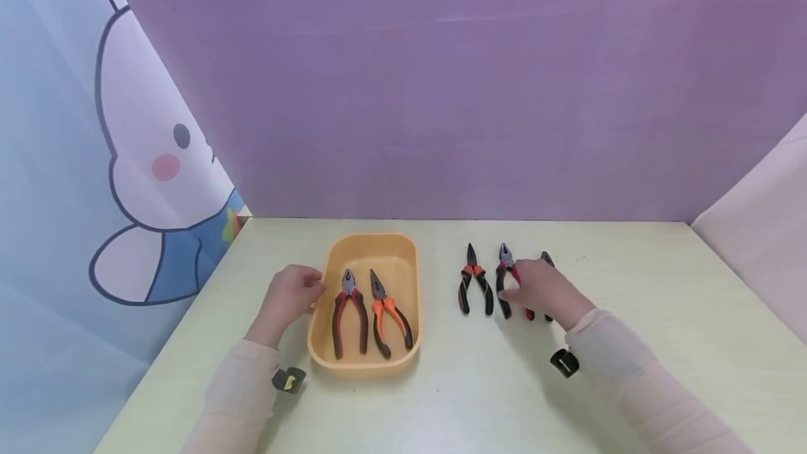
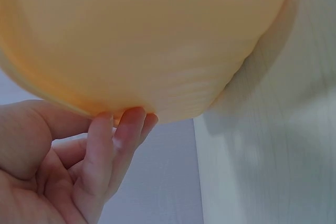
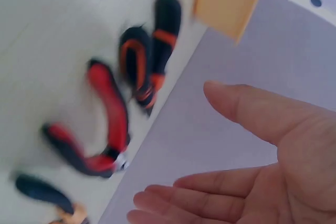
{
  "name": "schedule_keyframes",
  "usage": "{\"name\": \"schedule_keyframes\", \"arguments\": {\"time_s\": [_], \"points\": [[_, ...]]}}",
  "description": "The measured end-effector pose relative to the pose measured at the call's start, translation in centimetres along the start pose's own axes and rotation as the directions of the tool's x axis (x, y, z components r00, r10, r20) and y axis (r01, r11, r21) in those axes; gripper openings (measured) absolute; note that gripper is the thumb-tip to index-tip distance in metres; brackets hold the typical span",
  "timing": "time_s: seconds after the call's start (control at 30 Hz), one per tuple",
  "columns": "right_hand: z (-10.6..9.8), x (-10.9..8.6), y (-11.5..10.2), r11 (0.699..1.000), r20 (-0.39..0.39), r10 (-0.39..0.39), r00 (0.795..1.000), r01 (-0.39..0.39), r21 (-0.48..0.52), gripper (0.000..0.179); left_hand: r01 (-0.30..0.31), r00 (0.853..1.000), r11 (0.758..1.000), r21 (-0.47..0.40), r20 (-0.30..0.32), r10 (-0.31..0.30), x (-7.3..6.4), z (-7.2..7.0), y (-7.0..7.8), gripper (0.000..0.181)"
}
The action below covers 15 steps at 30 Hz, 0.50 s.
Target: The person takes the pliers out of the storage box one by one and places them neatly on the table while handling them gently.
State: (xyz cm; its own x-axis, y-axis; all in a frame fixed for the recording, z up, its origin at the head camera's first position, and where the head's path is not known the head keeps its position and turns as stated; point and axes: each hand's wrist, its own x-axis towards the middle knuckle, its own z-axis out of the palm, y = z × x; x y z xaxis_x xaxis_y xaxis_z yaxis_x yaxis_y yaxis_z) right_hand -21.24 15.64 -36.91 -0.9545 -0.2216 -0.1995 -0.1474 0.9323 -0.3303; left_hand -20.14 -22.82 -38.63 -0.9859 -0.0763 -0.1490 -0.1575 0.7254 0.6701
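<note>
My left hand (image 1: 291, 300) holds the left rim of a yellow-orange plastic tray (image 1: 362, 370); the left wrist view has its fingers against the tray's edge. Inside the tray lie red-and-black combination pliers (image 1: 363, 314) and orange-and-black long-nose pliers (image 1: 389, 305). To the right, my right hand (image 1: 545, 289) hovers over red-and-black combination pliers (image 3: 116, 114), thumb and fingers spread apart with nothing between them. Left of these lie black-and-orange long-nose pliers (image 1: 471, 270). Another pair of pliers (image 1: 546, 257) is mostly hidden behind the right hand.
The pale wooden tabletop (image 1: 441, 412) ends at a purple backdrop (image 1: 441, 125). A blue curtain with a cartoon rabbit (image 1: 151, 132) hangs at the left. Pale cloth (image 1: 756, 230) borders the right side. A dark strap piece (image 1: 564, 363) hangs at the right wrist.
</note>
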Motion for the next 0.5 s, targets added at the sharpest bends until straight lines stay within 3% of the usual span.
{"name": "schedule_keyframes", "arguments": {"time_s": [0.17,0.5], "points": [[0.2,-0.1,-2.2,0.999,0.023,-0.044,0.999,0.044,0.005,0.066,-0.008,1.0,1.0,-0.019,-0.003,0.008,0.2,0.0,-0.1,0.031],[0.8,0.2,-6.9,0.984,-0.018,-0.176,0.984,0.177,0.026,0.058,-0.004,1.0,1.0,0.001,-0.008,0.004,0.1,0.0,-0.2,0.032]]}}
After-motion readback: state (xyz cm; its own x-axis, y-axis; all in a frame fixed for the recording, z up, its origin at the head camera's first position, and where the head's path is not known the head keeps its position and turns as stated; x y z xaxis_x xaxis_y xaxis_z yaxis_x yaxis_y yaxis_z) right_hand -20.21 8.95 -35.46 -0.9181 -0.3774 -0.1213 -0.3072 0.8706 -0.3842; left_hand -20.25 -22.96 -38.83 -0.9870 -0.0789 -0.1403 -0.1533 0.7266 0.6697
